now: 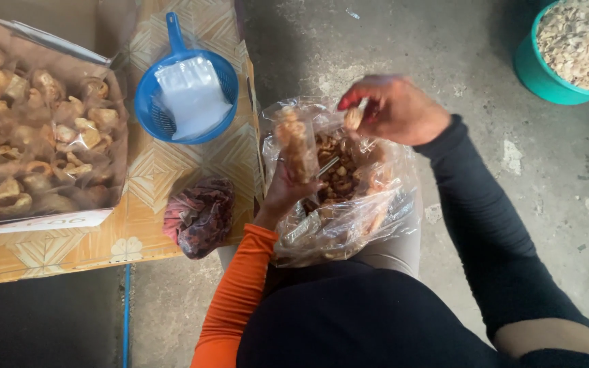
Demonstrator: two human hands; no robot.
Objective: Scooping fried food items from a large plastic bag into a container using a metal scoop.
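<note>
A clear plastic bag (349, 225) of brown fried snack pieces rests on my lap. My left hand (282, 191), in an orange sleeve, grips a small clear packet of snacks (293, 143) held upright at the bag's left side. My right hand (393, 109), in a black sleeve, hovers over the bag's mouth and pinches a single snack piece (354, 119) between its fingertips.
A patterned low table (172, 170) at left carries a blue strainer scoop (185, 95) holding small clear bags, a dark red packet (200, 215), and a large bag of puffed snacks (35, 129). A teal tub (536, 75) of pale chips stands top right on the concrete floor.
</note>
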